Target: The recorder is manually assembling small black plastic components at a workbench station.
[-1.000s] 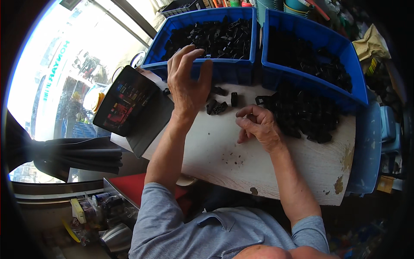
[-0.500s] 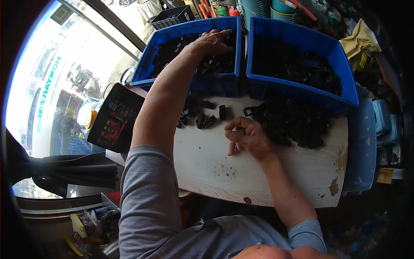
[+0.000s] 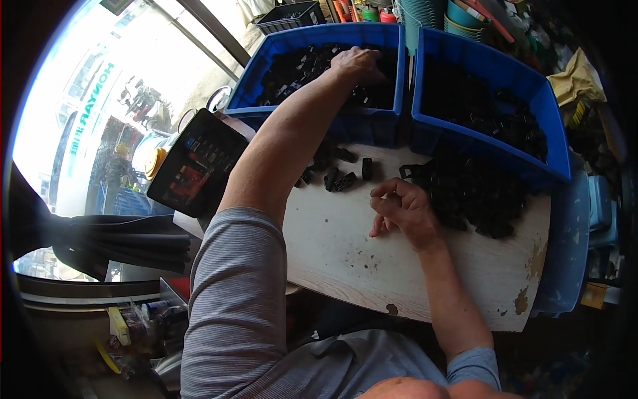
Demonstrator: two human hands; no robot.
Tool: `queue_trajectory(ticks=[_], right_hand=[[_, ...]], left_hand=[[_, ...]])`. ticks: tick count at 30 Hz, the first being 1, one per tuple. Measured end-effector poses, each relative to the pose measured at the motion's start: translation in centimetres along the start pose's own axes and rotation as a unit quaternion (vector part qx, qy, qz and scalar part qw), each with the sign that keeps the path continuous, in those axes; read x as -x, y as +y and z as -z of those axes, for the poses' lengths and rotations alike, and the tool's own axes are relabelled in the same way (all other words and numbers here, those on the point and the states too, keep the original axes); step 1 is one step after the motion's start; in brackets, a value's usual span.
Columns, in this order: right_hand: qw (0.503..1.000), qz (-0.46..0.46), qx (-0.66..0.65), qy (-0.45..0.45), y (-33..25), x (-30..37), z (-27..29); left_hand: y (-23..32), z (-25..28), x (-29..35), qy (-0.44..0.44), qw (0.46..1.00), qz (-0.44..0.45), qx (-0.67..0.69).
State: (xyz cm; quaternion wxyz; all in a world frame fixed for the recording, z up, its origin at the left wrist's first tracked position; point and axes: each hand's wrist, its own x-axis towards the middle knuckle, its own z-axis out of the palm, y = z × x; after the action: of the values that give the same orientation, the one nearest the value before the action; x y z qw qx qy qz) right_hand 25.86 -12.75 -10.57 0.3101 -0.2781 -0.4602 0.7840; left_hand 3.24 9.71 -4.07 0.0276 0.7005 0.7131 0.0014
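My left hand (image 3: 359, 64) reaches into the left blue bin (image 3: 319, 118), over small black plastic parts (image 3: 302, 68). Its fingers bend down among them, and their tips are hidden. Above the white tabletop (image 3: 325, 249), my right hand (image 3: 404, 211) is loosely curled, thumb against the bent forefinger, with nothing visible in it. Just beyond and right of that hand lies a heap of black plastic parts (image 3: 482, 199). Several loose black parts (image 3: 341, 179) sit on the table to its left, partly behind my left forearm.
A second blue bin (image 3: 488, 145) of black parts stands at the back right. Left of my arm leans a dark tablet-like screen (image 3: 198, 163) beside a bright window. A pale blue tub (image 3: 565, 266) borders the table's right side. Stacked teal buckets (image 3: 422, 23) stand behind the bins.
The whole view has shifted, so the scene sits farther right. My left hand's fingers, earlier spread over the parts, now bend down into them. My right hand keeps its pose at the table.
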Motion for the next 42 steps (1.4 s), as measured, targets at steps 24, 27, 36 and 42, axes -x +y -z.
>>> queue_trajectory(ticks=[24, 27, 36, 42], right_hand=[[1.0, -0.012, 0.007, 0.016, 0.0, 0.7, -1.5], [1.0, -0.012, 0.005, 0.019, -0.2, 0.9, -1.6], [1.0, -0.017, 0.005, 0.011, -0.8, 1.2, -0.8], [1.0, -0.02, 0.017, 0.013, -0.9, 1.1, 0.2]], left_hand=[[-0.3, 1.0, 2.2, 0.071, 0.996, -0.046, 0.018], [-0.1, 1.0, 2.1, 0.055, 0.998, -0.044, 0.003], [-1.8, 1.3, 1.3, 0.153, 0.983, -0.044, 0.088], [-2.5, 2.8, 4.5, 0.283, 0.929, -0.049, 0.235]])
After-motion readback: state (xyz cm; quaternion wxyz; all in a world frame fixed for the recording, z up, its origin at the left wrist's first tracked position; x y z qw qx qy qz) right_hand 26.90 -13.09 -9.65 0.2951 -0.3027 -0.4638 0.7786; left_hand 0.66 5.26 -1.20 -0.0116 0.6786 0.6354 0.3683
